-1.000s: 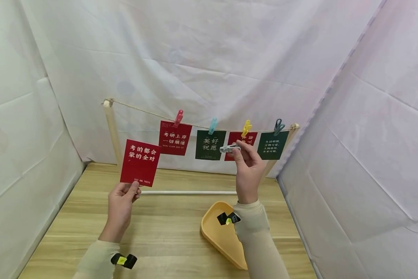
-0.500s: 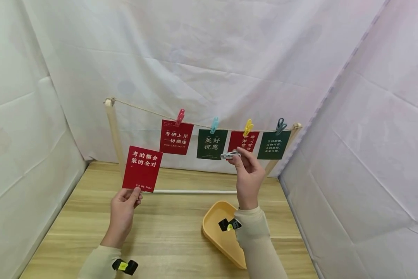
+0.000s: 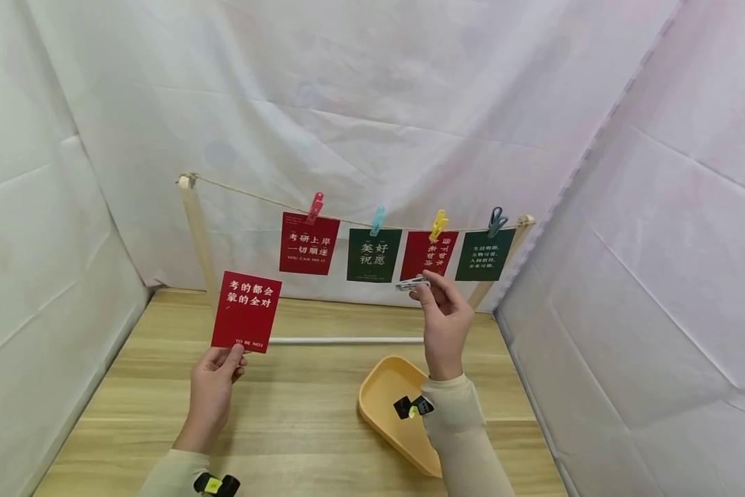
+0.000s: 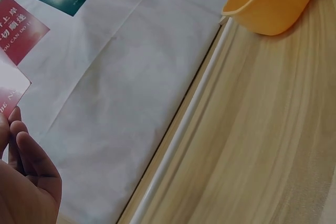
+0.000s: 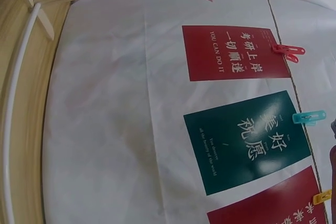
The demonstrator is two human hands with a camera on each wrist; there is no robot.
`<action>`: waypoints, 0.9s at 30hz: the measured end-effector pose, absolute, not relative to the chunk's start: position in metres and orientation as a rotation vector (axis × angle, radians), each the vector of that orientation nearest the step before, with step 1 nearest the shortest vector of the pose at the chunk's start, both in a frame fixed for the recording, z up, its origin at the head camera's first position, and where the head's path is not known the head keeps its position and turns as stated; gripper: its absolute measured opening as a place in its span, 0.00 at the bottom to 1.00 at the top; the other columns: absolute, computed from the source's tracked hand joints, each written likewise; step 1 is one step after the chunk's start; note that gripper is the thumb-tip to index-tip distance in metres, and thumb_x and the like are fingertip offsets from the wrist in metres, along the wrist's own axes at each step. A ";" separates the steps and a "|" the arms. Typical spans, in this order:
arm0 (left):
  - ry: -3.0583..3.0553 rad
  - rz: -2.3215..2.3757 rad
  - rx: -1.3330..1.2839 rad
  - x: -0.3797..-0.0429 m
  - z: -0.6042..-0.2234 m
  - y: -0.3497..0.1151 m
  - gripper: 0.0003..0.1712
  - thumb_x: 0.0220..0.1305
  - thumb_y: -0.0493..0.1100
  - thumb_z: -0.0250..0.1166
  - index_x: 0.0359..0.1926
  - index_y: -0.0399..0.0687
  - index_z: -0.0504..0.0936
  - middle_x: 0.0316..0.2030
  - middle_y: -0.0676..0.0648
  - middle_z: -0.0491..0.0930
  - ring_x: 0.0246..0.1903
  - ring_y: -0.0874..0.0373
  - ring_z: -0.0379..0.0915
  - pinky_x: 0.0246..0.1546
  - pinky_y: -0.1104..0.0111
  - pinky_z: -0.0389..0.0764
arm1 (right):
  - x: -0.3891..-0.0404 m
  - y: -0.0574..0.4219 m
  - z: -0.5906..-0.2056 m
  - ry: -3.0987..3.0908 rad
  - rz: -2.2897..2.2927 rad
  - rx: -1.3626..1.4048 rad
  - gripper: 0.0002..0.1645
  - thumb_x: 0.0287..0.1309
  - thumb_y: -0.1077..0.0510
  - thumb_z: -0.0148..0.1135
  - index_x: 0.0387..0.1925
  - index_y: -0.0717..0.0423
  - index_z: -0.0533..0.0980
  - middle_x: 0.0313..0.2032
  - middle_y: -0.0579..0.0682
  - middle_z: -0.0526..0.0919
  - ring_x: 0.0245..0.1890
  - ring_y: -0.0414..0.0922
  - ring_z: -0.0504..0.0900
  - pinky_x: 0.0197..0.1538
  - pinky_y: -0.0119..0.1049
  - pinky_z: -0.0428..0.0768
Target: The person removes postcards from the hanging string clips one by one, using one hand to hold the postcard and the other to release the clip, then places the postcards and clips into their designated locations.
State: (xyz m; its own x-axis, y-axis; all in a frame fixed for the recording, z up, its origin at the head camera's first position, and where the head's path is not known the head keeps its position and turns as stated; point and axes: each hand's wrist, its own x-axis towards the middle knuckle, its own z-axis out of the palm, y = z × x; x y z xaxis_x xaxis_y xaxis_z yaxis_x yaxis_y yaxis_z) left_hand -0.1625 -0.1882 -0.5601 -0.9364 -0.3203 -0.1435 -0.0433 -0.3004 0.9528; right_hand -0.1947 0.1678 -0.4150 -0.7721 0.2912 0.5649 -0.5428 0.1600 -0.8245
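Note:
My left hand (image 3: 212,393) pinches the lower edge of a red card (image 3: 246,314) with white lettering, thumb in front. The card stands upright, left of and below the string. In the left wrist view only a corner of this card (image 4: 11,83) shows beside the curled fingers. My right hand (image 3: 445,335) holds a pale grey clothespin (image 3: 413,283) between thumb and fingertips, pointing left, in front of the hanging cards. From the right wrist camera that clothespin is out of view.
A string (image 3: 248,195) runs between two wooden posts (image 3: 197,224). From it hang a red card (image 3: 308,245), a green card (image 3: 374,257), another red card (image 3: 427,255) and another green card (image 3: 484,257), each clipped. A yellow tray (image 3: 387,414) and a white rod (image 3: 347,340) lie below.
Both hands have come down a little, the left with the red card and the right with the clothespin. The hanging cards remain in place.

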 end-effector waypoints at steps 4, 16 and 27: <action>-1.748 -2.355 0.463 -0.160 -0.564 -0.190 0.14 0.78 0.43 0.69 0.53 0.35 0.83 0.33 0.50 0.85 0.34 0.58 0.79 0.36 0.73 0.85 | -0.192 0.169 -0.418 -1.802 1.691 0.226 0.17 0.73 0.62 0.71 0.60 0.63 0.84 0.45 0.61 0.88 0.41 0.49 0.90 0.56 0.39 0.87; -1.857 -2.354 0.494 -0.149 -0.574 -0.189 0.18 0.79 0.45 0.67 0.59 0.35 0.81 0.34 0.52 0.86 0.37 0.59 0.79 0.39 0.73 0.84 | -0.185 0.176 -0.430 -1.825 1.688 0.175 0.17 0.73 0.63 0.71 0.60 0.63 0.85 0.47 0.60 0.88 0.41 0.48 0.90 0.57 0.38 0.86; -1.829 -2.348 0.483 -0.146 -0.576 -0.187 0.16 0.79 0.43 0.68 0.55 0.33 0.83 0.33 0.52 0.86 0.35 0.59 0.80 0.37 0.72 0.85 | -0.179 0.181 -0.438 -1.832 1.680 0.116 0.17 0.74 0.61 0.71 0.60 0.60 0.86 0.44 0.61 0.89 0.39 0.47 0.90 0.55 0.36 0.87</action>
